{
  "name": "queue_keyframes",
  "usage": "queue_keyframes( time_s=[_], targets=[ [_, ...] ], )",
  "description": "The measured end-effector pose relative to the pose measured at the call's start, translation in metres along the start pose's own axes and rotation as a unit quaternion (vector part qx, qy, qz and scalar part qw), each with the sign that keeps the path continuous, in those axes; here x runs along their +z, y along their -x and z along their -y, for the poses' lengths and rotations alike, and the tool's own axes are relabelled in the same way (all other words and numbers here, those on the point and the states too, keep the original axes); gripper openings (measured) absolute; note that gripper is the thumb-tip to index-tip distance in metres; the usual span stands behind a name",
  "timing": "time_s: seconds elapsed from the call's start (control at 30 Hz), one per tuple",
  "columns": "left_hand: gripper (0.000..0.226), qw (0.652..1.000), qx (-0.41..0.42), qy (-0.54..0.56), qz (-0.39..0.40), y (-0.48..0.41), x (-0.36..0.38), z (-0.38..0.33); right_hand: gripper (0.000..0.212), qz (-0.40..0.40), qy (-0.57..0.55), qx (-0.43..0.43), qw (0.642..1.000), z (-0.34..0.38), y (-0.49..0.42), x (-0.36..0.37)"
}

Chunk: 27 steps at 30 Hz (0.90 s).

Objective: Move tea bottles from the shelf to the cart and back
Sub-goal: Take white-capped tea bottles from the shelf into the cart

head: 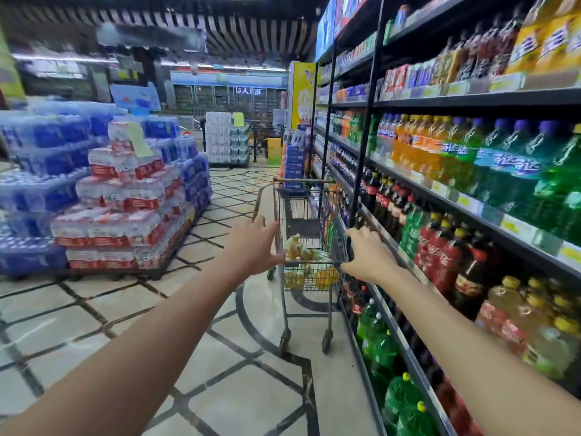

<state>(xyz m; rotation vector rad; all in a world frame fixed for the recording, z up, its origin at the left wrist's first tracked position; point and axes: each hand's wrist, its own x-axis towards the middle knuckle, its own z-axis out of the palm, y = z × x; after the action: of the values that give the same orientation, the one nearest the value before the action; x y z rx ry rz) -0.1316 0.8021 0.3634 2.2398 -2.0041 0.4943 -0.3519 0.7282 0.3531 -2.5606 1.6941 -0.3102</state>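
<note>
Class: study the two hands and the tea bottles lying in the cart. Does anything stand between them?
Yes. On the cart, the handle bar and near wire wall stand between the tea bottles and both the left hand and right hand. It looks open on top, so reaching over should clear them.

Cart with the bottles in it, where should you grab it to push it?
Grab the cart by the crossways handle bar at its near end, coming from behind, one hand on each end. The bar faces the person, and the shelf crowds the cart's right side. The left hand and right hand flank that bar.
</note>
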Motion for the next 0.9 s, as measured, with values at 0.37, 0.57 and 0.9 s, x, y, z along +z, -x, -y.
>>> queue_keyframes(
  time_s=[0.37, 0.57, 0.9],
  targets=[
    [0.069, 0.998, 0.018, 0.05, 0.025, -0.124, 0.084, 0.07, 0.077, 0.038, 0.016, 0.018, 0.999, 0.034, -0.14, 0.064],
    [0.066, 0.997, 0.028, 0.041, 0.057, -0.189, 0.137, 0.081, 0.075, 0.046, 0.012, 0.029, 0.998, 0.028, -0.209, 0.09],
    [0.066, 0.991, 0.034, 0.039, 0.125, -0.332, 0.229, 0.088, 0.073, 0.087, -0.002, 0.043, 0.995, -0.009, -0.363, 0.15]
  ],
)
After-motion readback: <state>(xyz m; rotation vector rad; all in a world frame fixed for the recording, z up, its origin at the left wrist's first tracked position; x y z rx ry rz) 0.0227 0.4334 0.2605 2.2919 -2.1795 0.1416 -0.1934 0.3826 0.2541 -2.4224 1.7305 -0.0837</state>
